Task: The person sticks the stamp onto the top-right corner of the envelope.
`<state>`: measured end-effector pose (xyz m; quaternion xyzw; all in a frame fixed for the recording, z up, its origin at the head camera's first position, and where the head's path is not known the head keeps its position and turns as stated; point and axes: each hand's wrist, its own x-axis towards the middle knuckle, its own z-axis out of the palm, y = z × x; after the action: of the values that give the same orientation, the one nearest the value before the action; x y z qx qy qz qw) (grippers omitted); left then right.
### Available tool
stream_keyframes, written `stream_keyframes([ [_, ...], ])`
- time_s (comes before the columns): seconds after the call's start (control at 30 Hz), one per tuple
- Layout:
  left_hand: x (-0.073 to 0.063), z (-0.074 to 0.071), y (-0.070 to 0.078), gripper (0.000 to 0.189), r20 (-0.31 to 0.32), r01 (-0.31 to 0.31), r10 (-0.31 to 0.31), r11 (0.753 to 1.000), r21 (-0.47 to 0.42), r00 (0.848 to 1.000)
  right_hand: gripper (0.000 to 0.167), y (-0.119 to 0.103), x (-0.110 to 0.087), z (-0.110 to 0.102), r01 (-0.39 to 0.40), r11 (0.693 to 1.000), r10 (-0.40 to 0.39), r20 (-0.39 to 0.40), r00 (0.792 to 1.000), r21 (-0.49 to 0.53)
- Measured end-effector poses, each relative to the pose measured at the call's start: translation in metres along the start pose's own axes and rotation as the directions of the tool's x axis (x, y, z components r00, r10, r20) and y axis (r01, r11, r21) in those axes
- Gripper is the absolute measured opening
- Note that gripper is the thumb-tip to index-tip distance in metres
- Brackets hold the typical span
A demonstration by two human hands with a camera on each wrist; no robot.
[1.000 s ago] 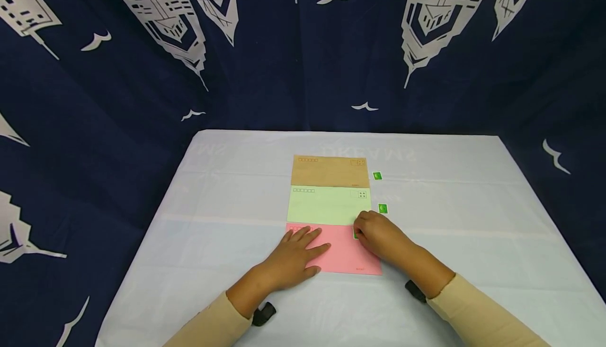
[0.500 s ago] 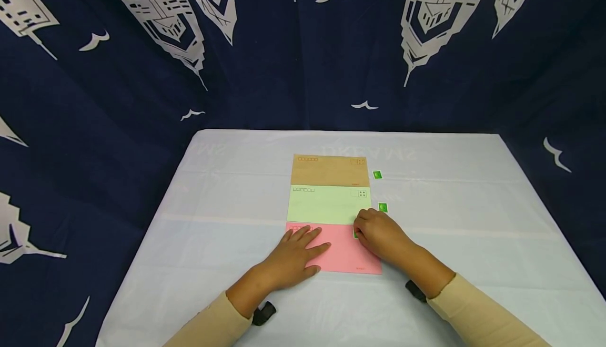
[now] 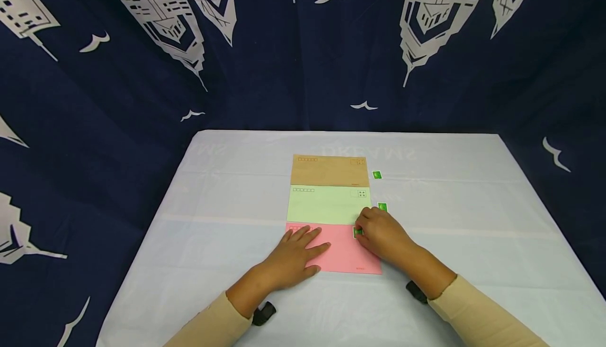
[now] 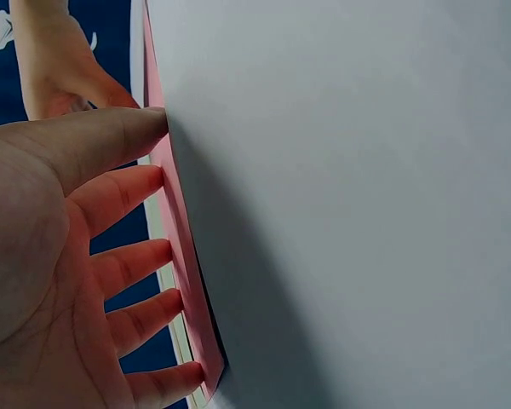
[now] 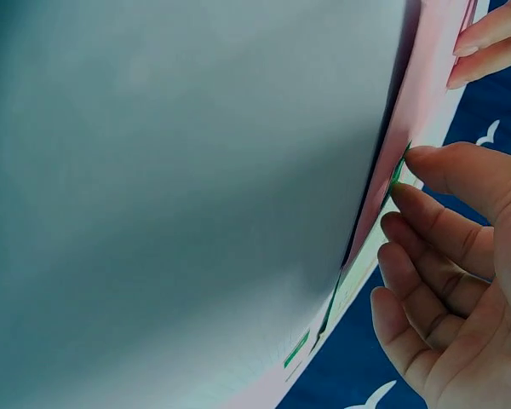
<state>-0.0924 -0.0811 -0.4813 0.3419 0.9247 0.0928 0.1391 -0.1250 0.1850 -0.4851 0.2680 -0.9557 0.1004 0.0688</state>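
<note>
A pink envelope (image 3: 343, 257) lies flat on the white table, nearest the person. My left hand (image 3: 292, 264) rests on its left part with the fingers straight and spread; the left wrist view shows all the fingertips (image 4: 172, 251) down on the pink paper. At the envelope's upper right corner, my right hand (image 3: 382, 235) has a small green stamp (image 3: 357, 233) between thumb and index fingertip. From the right wrist, the stamp (image 5: 396, 176) appears low against the pink paper, its ends at those two fingertips, while the other fingers curl loosely beside it.
Above the pink envelope lie a light green envelope (image 3: 326, 207) and a brown envelope (image 3: 329, 172), edge to edge. Two more green stamps sit to their right, a far stamp (image 3: 376, 175) and a nearer stamp (image 3: 382, 207) close to the right knuckles. A dark blue printed cloth (image 3: 303, 63) hangs behind.
The right hand's index finger and knuckles have lifted slightly, and more of the stamp shows between finger and thumb. The left hand stays in place.
</note>
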Motion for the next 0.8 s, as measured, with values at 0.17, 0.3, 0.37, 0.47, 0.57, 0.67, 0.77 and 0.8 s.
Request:
stream_keyframes([
  [0.17, 0.0005, 0.0001, 0.0001, 0.054, 0.001, 0.008, -0.008, 1.0, -0.011, 1.0, 0.016, -0.0002, -0.0004, -0.0016, -0.034, 0.999, 0.034, 0.021, 0.999, 0.008],
  [0.3, 0.0006, -0.0001, 0.0005, 0.054, 0.003, 0.007, -0.007, 1.0, -0.006, 1.0, 0.019, 0.0, -0.001, -0.0022, -0.042, 0.999, 0.042, 0.019, 0.999, 0.006],
  [0.37, 0.0008, -0.0002, 0.0004, 0.054, 0.002, 0.005, -0.005, 1.0, 0.0, 1.0, 0.02, 0.0002, -0.0013, -0.0024, -0.044, 0.999, 0.044, 0.017, 0.999, 0.004],
  [0.47, 0.001, -0.0002, 0.0002, 0.054, 0.001, 0.003, -0.003, 1.0, 0.007, 1.0, 0.021, 0.0003, -0.0017, -0.0026, -0.046, 0.999, 0.046, 0.016, 0.999, 0.008],
  [0.57, 0.001, -0.0002, 0.0004, 0.054, 0.0, 0.004, -0.004, 1.0, 0.003, 1.0, 0.022, 0.0005, -0.0024, -0.0027, -0.047, 0.999, 0.047, 0.01, 0.999, 0.011],
  [0.67, 0.001, -0.0002, 0.0006, 0.054, -0.005, 0.006, -0.006, 1.0, -0.005, 1.0, 0.022, 0.0005, -0.0026, -0.0035, -0.047, 0.999, 0.047, 0.006, 0.999, 0.013],
  [0.77, 0.0011, -0.0012, 0.0013, 0.054, -0.017, 0.009, -0.009, 1.0, -0.011, 1.0, 0.023, 0.0007, -0.0024, -0.0042, -0.049, 0.999, 0.049, 0.013, 0.999, 0.011],
  [0.8, 0.0013, -0.0013, 0.0016, 0.054, -0.021, 0.011, -0.011, 1.0, -0.011, 1.0, 0.023, 0.0007, -0.0023, -0.0043, -0.049, 0.999, 0.049, 0.016, 0.999, 0.012],
])
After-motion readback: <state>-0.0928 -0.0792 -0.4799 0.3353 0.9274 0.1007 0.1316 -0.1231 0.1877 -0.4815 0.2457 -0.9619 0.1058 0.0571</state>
